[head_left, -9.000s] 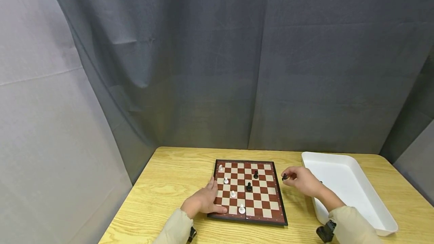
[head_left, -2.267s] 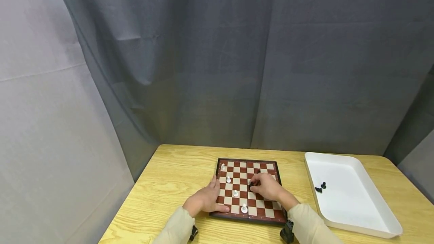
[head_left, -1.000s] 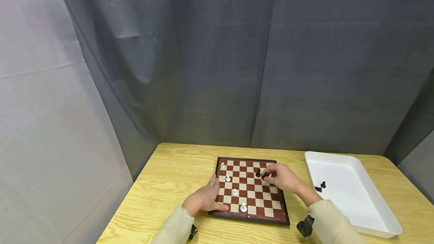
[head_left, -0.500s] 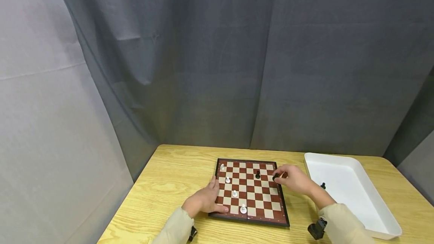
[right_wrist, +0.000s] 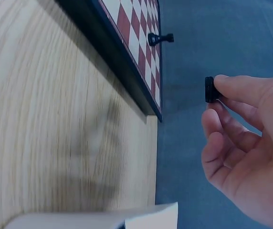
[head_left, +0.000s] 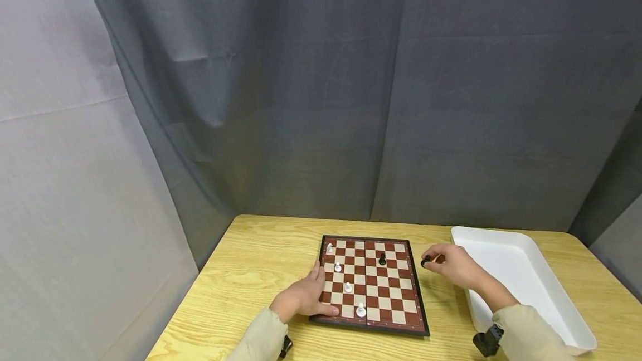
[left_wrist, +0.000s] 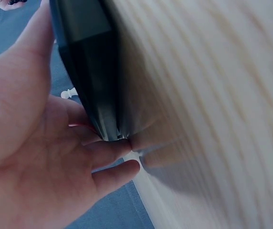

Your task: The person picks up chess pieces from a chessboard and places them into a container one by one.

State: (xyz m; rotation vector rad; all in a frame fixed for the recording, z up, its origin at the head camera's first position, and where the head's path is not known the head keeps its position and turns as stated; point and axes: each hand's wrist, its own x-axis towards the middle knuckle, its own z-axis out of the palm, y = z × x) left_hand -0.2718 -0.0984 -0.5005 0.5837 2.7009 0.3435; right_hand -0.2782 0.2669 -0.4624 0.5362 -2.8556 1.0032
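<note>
A folding chessboard (head_left: 396,294) lies on the table, with several white chess pieces (head_left: 348,287) in a slanting row on its left half. One black chess piece (head_left: 382,259) stands towards the back of its right half. My left hand (head_left: 303,294) rests at the board's left side, thumb over the near corner and fingers extended along the edge. Beyond the board's right edge, my right hand (head_left: 456,266) pinches another black chess piece (right_wrist: 209,89) between thumb and fingers, clear of the table. The right wrist view shows its round base; the fingers cover the rest.
A shallow white tray (head_left: 521,261) stands on the wooden table (head_left: 271,244) at the right, partly behind my right forearm. Grey curtains (head_left: 321,99) hang behind the table and along its left side.
The right hand took a black piece off the middle of the board and carried it right, past the board's edge. Earlier, two black pieces showed lying in the tray; the arm now covers them. Left hand unmoved.
</note>
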